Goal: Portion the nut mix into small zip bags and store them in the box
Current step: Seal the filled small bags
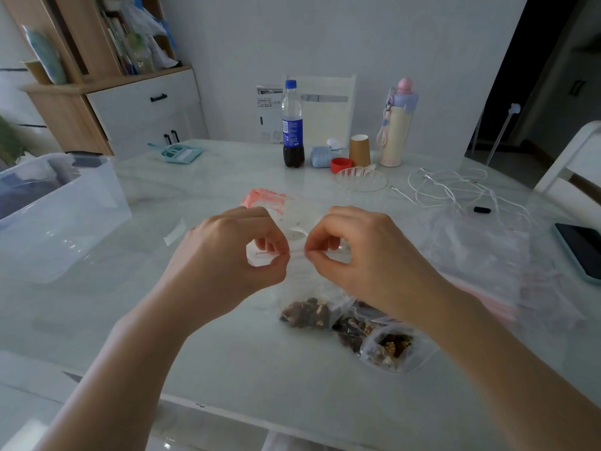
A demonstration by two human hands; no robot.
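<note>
We hold a small zip bag (297,271) up over the middle of the table (227,353), our left hand (227,252) and right hand (361,255) each pinching its top strip between thumb and forefinger, fingertips almost meeting at the seal. We judge this to be the sealing step, and doing it well means pressing the two tracks together at one point and sliding the pinch outward to each end, keeping the strip straight and the nut mix hanging low so no crumbs lodge in the groove. The film is thin, clear and limp; its lower part sags with a dark, lumpy cluster of nuts and dried fruit, and whether the seal is already closed along its length we cannot tell. Just beside it, toward the near edge, two filled zip bags (374,336) lie on the table, crinkled and glossy. The clear plastic storage box (65,216), rigid with rounded walls, sits at the left edge, well apart from our hands. A stack of empty zip bags (481,255) with pink strips lies toward the right edge, soft and hazy. The tabletop is smooth, pale and reflective, so a loose bag could slide on it.
</note>
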